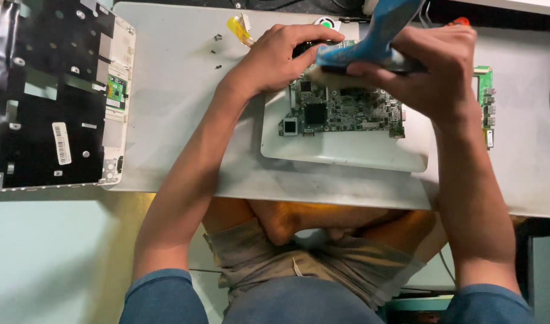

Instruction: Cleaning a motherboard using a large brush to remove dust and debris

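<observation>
At the far left an opened laptop shell (59,96) lies face down on the grey table (179,120), its black inside and a small green card showing; its left edge is cut off by the frame. A few loose screws (217,51) and a yellow ribbon piece (239,27) lie apart from it near the table's back edge. The left hand (281,57) is curled with its fingertips pressing the upper left corner of the green circuit board (341,111), which rests on a pale tray (347,153) in the middle of the table. The right hand (425,69) is closed around a blue brush (377,36), whose bristle end seems to touch the board's top edge. To do this brushing well, I judge the board should stay pinned flat while strokes run lightly one way, off the edge, sparing the small parts. The bristles are blurred and half hidden under the fingers, so the contact is hard to confirm; the brush handle runs out of view. Right of the hand, a narrow green board (485,105) is partly covered by the wrist.
</observation>
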